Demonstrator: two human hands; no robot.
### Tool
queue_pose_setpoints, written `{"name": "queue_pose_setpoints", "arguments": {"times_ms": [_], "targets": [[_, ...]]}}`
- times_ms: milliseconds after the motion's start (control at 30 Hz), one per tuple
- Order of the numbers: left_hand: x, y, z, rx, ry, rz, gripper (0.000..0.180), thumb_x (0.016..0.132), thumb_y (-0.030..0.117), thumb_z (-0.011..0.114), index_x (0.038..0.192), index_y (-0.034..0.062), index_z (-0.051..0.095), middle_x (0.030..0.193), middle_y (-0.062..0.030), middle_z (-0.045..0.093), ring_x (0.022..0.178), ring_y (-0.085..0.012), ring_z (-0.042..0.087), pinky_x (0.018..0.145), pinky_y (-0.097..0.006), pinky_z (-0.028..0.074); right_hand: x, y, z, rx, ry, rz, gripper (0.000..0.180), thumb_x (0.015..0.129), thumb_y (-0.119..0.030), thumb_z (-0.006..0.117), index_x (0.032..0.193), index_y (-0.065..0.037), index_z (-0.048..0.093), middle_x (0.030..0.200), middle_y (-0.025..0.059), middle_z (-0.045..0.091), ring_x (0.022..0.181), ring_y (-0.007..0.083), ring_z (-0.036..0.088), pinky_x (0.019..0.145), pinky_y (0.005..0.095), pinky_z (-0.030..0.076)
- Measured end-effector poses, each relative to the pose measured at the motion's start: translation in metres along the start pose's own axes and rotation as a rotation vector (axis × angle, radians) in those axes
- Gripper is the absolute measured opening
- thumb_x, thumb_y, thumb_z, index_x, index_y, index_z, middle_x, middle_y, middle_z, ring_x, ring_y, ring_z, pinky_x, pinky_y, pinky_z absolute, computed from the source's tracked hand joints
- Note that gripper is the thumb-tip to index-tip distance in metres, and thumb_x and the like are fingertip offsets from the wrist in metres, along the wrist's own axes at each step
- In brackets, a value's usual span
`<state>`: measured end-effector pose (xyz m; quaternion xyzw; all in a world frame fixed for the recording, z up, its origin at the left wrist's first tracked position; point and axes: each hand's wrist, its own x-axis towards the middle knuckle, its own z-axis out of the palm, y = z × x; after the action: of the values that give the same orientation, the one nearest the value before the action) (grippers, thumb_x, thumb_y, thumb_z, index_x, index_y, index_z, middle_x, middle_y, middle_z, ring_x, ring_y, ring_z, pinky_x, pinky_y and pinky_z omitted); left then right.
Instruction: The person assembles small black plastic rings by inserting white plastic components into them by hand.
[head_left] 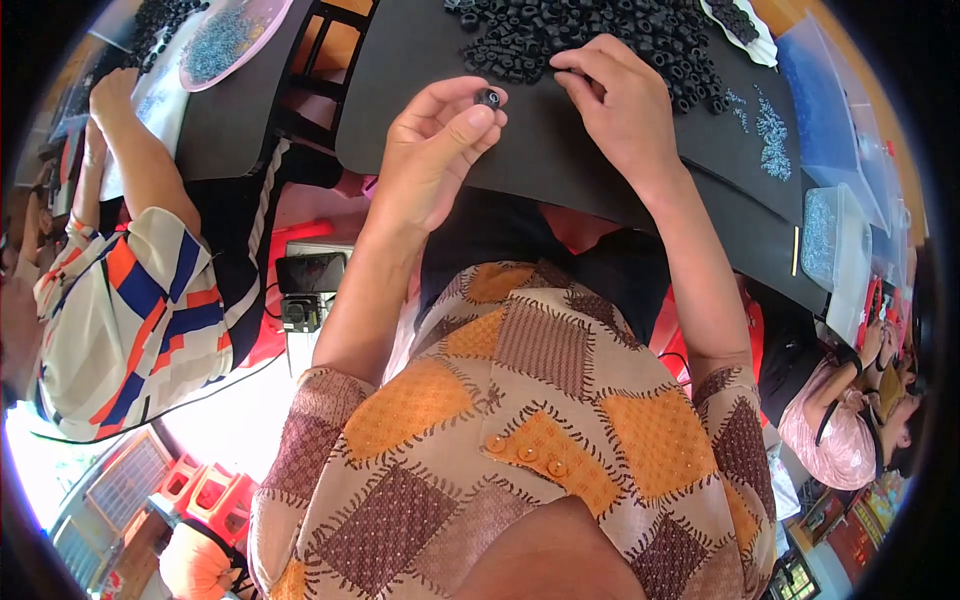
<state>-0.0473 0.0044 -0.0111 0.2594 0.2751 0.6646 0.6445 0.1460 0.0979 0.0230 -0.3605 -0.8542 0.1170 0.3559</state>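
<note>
Between the thumb and fingers of my left hand (432, 150) is a small black barrel-shaped plastic part (488, 98), its round end with a pale ring turned up. To its right, my right hand (622, 112) hovers at the near edge of a large pile of black plastic parts (640, 35). Its thumb and index finger are pinched together; whatever may be between them is too small or hidden to make out. Small coiled springs (773, 140) lie loose on the dark table (400, 65), right of the pile.
At the right stand a clear tub of springs (820, 235) and a larger clear plastic bin (825, 110). A white dish (755, 35) holds more black parts. On the left a co-worker (130, 310) sits by a pink tray (262, 45) of springs. Another person (835, 425) sits at right.
</note>
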Motion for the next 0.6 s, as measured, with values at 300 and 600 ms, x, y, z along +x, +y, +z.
{"name": "queue_pose_setpoints", "arguments": {"times_ms": [300, 600], "targets": [[0.001, 0.0, -0.003, -0.047, -0.025, -0.001, 0.027, 0.092, 0.003, 0.064, 0.118, 0.0011, 0.059, 0.114, -0.014, 0.065, 0.094, -0.0153, 0.066, 0.083, -0.025, 0.056, 0.008, -0.013, 0.019, -0.361, -0.097, 0.011, 0.019, 0.081, -0.024, 0.074, 0.091, -0.009, 0.068, 0.083, 0.0035, 0.06, 0.073, 0.023, 0.064, 0.063, 0.0357, 0.051], [-0.003, -0.004, 0.001, 0.035, -0.068, -0.016, 0.028, 0.091, 0.002, 0.065, 0.118, 0.0022, 0.059, 0.116, -0.0136, 0.064, 0.097, -0.017, 0.066, 0.087, -0.027, 0.056, -0.021, -0.015, -0.019, 0.407, -0.178, 0.414, 0.016, 0.08, 0.0, 0.071, 0.094, -0.003, 0.064, 0.097, 0.0041, 0.069, 0.082, 0.0098, 0.068, 0.074, 0.024, 0.053]]}}
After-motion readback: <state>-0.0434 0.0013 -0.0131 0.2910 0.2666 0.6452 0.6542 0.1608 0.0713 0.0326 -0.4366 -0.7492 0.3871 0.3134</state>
